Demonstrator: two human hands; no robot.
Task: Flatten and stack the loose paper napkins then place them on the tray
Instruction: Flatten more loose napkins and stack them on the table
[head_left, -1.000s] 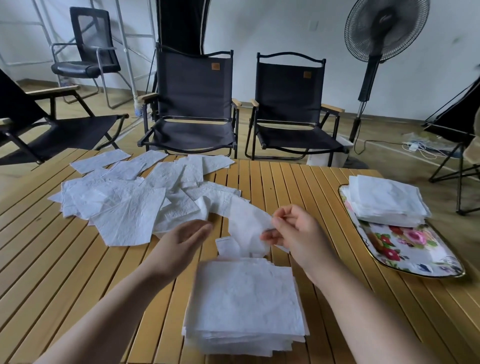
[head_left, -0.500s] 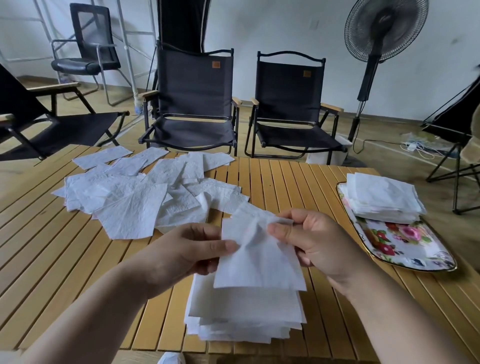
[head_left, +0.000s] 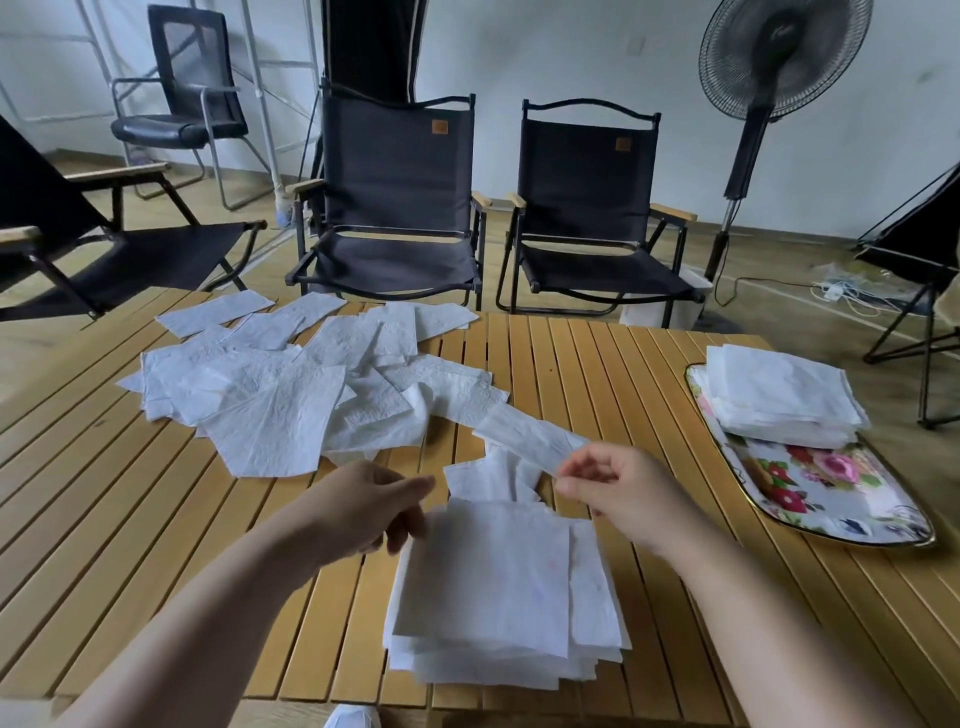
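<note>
Right hand (head_left: 618, 493) pinches a thin white paper napkin (head_left: 524, 439) over the near-edge square white napkin stack (head_left: 498, 597). Whether the left hand (head_left: 363, 506) grips anything is unclear. Loose crumpled white napkins (head_left: 280, 400) crowd the far-left corner, and a floral oblong tray (head_left: 810, 480) sits at the right edge.

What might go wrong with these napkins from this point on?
1. The stack near the front edge of the table is uneven, with its sheets offset. If it is carried to the tray like that, it may slide apart.
2. The right hand pinches a napkin by one end only. If it is laid down without flattening, it would likely make the stack lumpy.
3. A fan stands nearby. If switched on, it might scatter the loose napkins.
</note>
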